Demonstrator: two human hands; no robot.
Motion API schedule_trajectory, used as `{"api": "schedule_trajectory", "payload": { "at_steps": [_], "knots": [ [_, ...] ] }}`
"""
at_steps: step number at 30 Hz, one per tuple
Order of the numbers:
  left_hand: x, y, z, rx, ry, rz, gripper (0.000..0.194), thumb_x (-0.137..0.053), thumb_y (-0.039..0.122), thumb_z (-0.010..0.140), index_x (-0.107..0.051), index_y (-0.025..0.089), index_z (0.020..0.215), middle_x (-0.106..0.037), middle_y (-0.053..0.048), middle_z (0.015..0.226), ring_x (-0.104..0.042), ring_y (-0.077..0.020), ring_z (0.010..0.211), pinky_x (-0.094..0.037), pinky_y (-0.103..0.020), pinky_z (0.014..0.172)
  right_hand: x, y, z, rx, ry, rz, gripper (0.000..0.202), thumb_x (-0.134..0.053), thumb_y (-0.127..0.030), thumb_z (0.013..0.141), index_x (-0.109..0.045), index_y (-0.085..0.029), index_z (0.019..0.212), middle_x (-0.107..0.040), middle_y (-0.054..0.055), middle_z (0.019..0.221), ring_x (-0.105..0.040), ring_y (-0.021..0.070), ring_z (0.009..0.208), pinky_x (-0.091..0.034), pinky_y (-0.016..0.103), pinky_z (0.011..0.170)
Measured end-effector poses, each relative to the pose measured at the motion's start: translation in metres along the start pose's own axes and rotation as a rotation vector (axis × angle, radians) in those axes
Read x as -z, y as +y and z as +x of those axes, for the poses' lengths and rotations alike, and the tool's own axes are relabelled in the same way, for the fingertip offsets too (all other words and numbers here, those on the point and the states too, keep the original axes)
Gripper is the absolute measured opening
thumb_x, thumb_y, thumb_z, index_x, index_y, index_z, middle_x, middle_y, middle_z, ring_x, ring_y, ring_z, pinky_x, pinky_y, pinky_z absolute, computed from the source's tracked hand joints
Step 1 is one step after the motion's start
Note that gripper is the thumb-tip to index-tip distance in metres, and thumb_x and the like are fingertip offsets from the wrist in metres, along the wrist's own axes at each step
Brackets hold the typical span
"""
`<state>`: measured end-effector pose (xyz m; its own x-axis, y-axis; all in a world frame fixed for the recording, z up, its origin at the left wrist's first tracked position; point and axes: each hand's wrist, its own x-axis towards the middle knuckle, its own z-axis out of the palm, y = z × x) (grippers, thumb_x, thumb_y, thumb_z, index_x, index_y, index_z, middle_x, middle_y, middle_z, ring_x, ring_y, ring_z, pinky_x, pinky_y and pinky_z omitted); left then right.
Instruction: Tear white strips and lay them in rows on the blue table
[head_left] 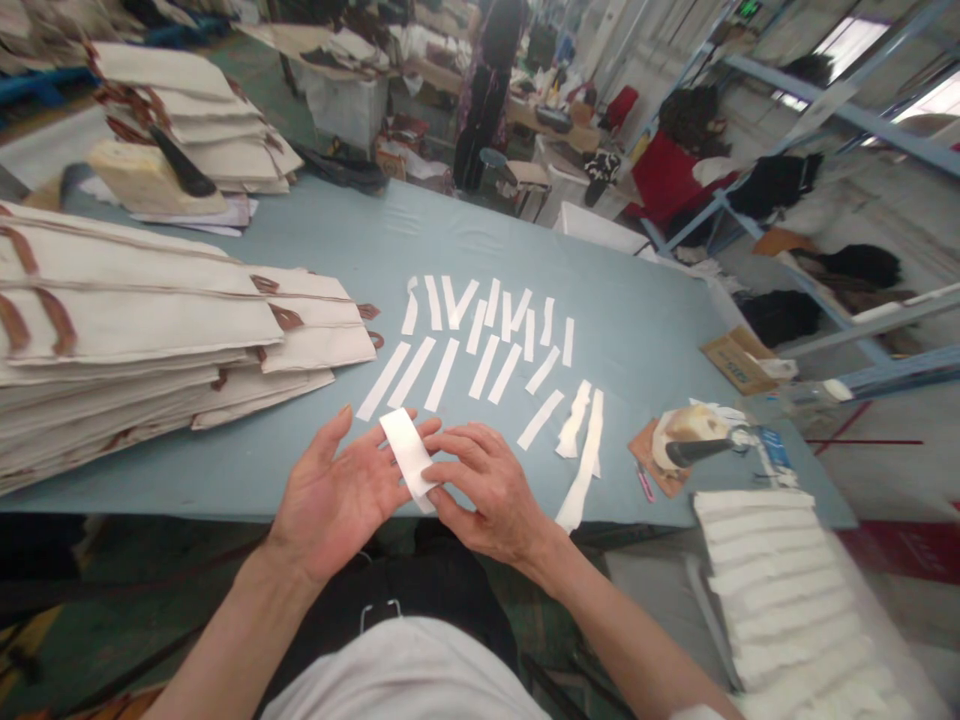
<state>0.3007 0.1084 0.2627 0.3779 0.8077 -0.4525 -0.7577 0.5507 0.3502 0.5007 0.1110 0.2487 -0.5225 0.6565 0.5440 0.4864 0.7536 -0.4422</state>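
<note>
A short white strip is pinched at its lower end between the thumb and fingers of my right hand. Palm up beneath it lies my left hand, its fingers spread and its thumb apart; the strip rests over those fingertips. Just beyond my hands, several narrow white strips are laid out in loose rows on the blue-green table. To the right of them are longer, ragged off-white strips, one reaching the table's near edge.
Cream fabric pieces with brown straps are stacked high at the left. Another such stack stands behind. At the right are a dark-handled tool, a pink cutter, a cardboard box and folded white cloth. A person stands in the background.
</note>
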Motion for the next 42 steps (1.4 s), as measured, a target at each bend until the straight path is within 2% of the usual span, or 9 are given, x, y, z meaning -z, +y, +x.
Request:
{"api": "schedule_trajectory", "payload": {
  "at_steps": [5,10,13,17,24,28,33,37,42],
  "knots": [
    [0.000,-0.004,0.005,-0.003,0.024,0.070,0.049,-0.051,0.049,0.100,-0.066,0.010,0.127,-0.076,-0.020,0.122,-0.072,-0.0334,0.112,-0.059,-0.046,0.094,-0.005,0.001,0.002,-0.122,0.057,0.111,0.013,-0.058,-0.015,0.098,-0.068,-0.024,0.094,-0.079,0.006,0.109,-0.071,0.0214,0.106,-0.054,0.043,0.098],
    [0.015,-0.017,0.019,-0.061,0.087,0.278,0.044,-0.059,0.054,0.097,-0.076,0.015,0.110,-0.082,-0.010,0.103,-0.074,-0.0236,0.090,-0.057,-0.032,0.082,-0.005,0.007,0.004,-0.318,0.075,0.242,0.016,-0.056,-0.018,0.099,-0.070,-0.024,0.095,-0.081,0.004,0.100,-0.074,0.0203,0.096,-0.057,0.037,0.091],
    [0.027,-0.028,0.025,-0.127,0.096,0.417,0.050,-0.065,0.061,0.091,-0.078,0.016,0.109,-0.082,-0.010,0.106,-0.073,-0.0264,0.096,-0.055,-0.036,0.093,-0.002,0.013,0.006,-0.443,0.066,0.253,0.017,-0.057,-0.025,0.099,-0.072,-0.023,0.091,-0.079,0.004,0.090,-0.074,0.0205,0.085,-0.058,0.033,0.081],
    [0.038,-0.039,0.028,-0.169,0.086,0.716,0.059,-0.056,0.067,0.093,-0.074,0.016,0.115,-0.080,-0.012,0.107,-0.071,-0.0323,0.103,-0.051,-0.046,0.101,0.004,0.021,0.013,-0.550,0.067,0.272,0.020,-0.055,-0.029,0.096,-0.069,-0.022,0.084,-0.076,0.002,0.079,-0.072,0.0190,0.075,-0.056,0.031,0.076],
    [0.037,-0.052,0.033,-0.201,0.115,1.026,0.052,-0.055,0.065,0.094,-0.068,0.019,0.071,-0.071,-0.004,0.086,-0.058,-0.0227,0.085,-0.041,-0.032,0.084,0.014,0.039,0.025,-0.649,0.116,0.356,0.023,-0.055,-0.034,0.094,-0.063,-0.020,0.078,-0.067,-0.001,0.070,-0.065,0.0142,0.067,-0.053,0.026,0.070],
    [0.036,-0.060,0.037,-0.165,0.074,1.122,0.054,-0.047,0.066,0.096,-0.065,0.020,0.074,-0.062,0.000,0.070,-0.050,-0.0190,0.068,-0.038,-0.031,0.070,0.027,0.065,0.026,-0.761,0.224,0.409,0.028,-0.057,-0.044,0.095,-0.063,-0.020,0.080,-0.064,-0.002,0.067,-0.062,0.0134,0.063,-0.054,0.026,0.063],
    [0.032,-0.069,0.033,-0.113,-0.015,1.251,0.055,-0.040,0.065,0.100,-0.062,0.021,0.076,-0.056,0.002,0.064,-0.050,-0.0185,0.062,-0.037,-0.029,0.063,0.062,0.119,0.029,-0.879,0.403,0.498,0.036,-0.060,-0.056,0.090,-0.061,-0.020,0.084,-0.062,-0.002,0.070,-0.065,0.0138,0.064,-0.059,0.025,0.057],
    [0.026,-0.073,0.031,-0.052,-0.077,1.364,0.061,-0.032,0.069,0.100,-0.057,0.023,0.070,-0.050,0.003,0.058,-0.048,-0.0175,0.056,-0.037,-0.029,0.060,0.093,0.164,0.027,-0.892,0.420,0.330,0.038,-0.059,-0.057,0.088,-0.061,-0.019,0.086,-0.060,-0.004,0.065,-0.061,0.0112,0.056,-0.055,0.021,0.051],
    [0.027,-0.079,0.040,0.039,-0.113,1.370,0.064,-0.030,0.074,0.098,-0.062,0.022,0.079,-0.054,0.003,0.056,-0.052,-0.0182,0.057,-0.042,-0.029,0.063,0.117,0.205,0.013,-0.924,0.450,0.173,0.036,-0.057,-0.054,0.086,-0.060,-0.019,0.084,-0.058,-0.005,0.056,-0.058,0.0110,0.049,-0.051,0.021,0.049]
  ]
}}
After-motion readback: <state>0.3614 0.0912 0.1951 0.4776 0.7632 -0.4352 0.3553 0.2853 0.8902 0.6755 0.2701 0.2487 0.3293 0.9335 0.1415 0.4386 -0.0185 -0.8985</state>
